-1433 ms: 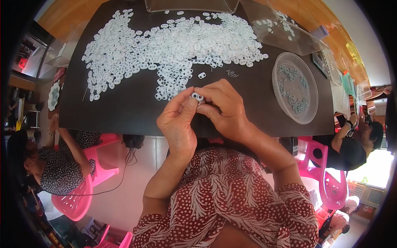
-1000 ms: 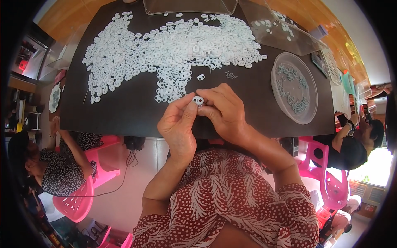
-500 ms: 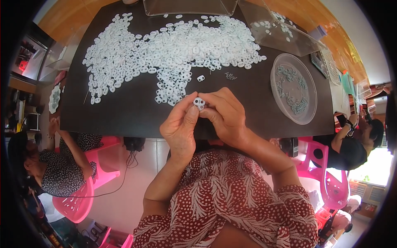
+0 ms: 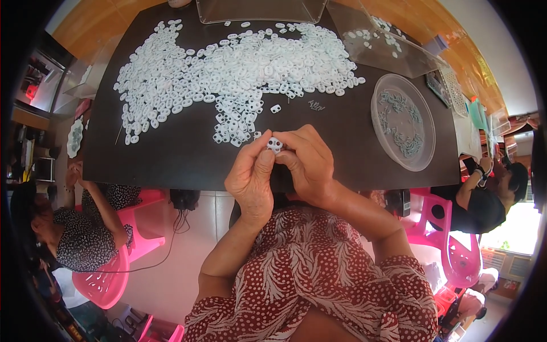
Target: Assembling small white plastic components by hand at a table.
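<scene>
**Both hands pinching one white piece**

While you hold the small white plastic piece up between both hands, it has barely shifted over the last second, so the fiddling with it looks unfinished. Your left hand and right hand close their fingers on it, just short of the white pile. Pieces are small, flat, holed, glossy. The round clear tray right of the pile holds greyish bits on the dark matte surface.

matt white plastic pieces on a smooth dark matt tabletop, clear glossy plastic dish.
</scene>
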